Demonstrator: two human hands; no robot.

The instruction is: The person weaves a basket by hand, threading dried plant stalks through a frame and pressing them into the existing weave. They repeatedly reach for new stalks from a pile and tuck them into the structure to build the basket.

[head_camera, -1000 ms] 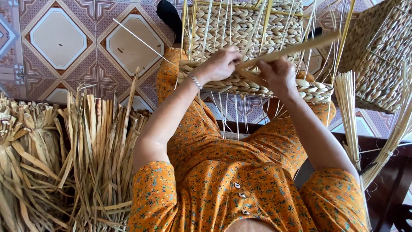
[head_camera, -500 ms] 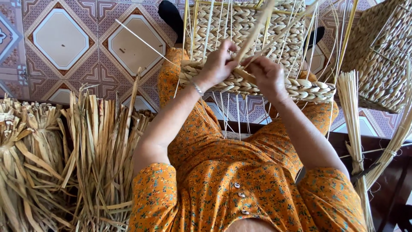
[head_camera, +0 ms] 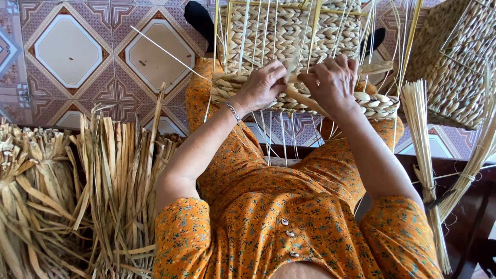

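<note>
Half-woven basket [head_camera: 289, 36] rests on the person's lap w/ lower wall plaited, upright stakes above the top row bare, so approx. half remains; left hand [head_camera: 261, 88] & right hand [head_camera: 330, 82] both pinch a flat weaving strand [head_camera: 297, 95] at the rim.

Upright stakes [head_camera: 243, 41] fence the basket [head_camera: 289, 31]; left of it lies open floor [head_camera: 67, 51], right of it crowd a second basket [head_camera: 460, 62] and reed bundle [head_camera: 421, 134].
</note>
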